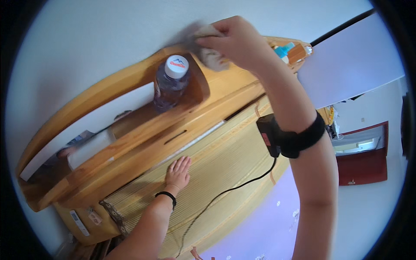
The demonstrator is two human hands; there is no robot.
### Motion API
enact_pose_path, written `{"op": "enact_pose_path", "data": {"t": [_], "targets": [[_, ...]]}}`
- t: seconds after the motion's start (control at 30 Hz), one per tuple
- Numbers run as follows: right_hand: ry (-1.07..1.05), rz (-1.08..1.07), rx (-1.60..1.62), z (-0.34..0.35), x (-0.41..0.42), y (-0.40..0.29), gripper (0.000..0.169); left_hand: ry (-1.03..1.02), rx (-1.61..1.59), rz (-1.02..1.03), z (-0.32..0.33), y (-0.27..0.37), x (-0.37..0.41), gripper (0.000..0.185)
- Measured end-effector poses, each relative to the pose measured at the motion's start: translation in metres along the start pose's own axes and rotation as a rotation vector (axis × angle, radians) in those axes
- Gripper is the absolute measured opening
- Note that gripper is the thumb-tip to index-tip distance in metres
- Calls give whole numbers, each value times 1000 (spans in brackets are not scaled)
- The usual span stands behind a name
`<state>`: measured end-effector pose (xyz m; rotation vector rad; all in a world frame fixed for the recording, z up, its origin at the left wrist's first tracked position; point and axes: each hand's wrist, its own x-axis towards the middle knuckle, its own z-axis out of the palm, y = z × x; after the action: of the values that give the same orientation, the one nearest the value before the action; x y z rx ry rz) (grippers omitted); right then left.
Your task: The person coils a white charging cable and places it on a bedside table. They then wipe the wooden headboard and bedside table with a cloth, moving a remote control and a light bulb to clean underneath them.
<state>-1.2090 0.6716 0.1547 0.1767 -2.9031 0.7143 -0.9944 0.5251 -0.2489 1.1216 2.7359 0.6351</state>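
My right hand (235, 44) grips a crumpled grey cloth (213, 55), blurred in part, at the top of a wooden headboard (227, 76). Left of the cloth, a clear plastic bottle with a white cap (172, 81) stands in the headboard's recessed shelf. My left hand (178, 172) lies flat on a woven sleeping mat (214, 169) close to the headboard, with nothing in it. A black strap (308, 136) holds a small black device (268, 135) on my right forearm.
Behind the bottle leans a white-edged picture panel (97, 117), above a white box (92, 148). A blue-topped spray bottle (284, 52) stands at the right end. A white remote control (79, 222) lies on a bedside surface (97, 232). A black cable (224, 193) crosses the mat.
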Motion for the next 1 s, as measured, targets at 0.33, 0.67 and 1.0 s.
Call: {"op": "enact_pose_path", "data": {"t": [0.33,0.67,1.0], "targets": [[935,763,1125,-3,-282,71,31,-36,-51,25,-24,2,3,60],[996,1800,362,143,-817,-140,16,-520,-667,16,-147,160,-106,22],[1513,2243,800,248,-970,-358,23,-773,-631,301,-179,183,-245,29]]}}
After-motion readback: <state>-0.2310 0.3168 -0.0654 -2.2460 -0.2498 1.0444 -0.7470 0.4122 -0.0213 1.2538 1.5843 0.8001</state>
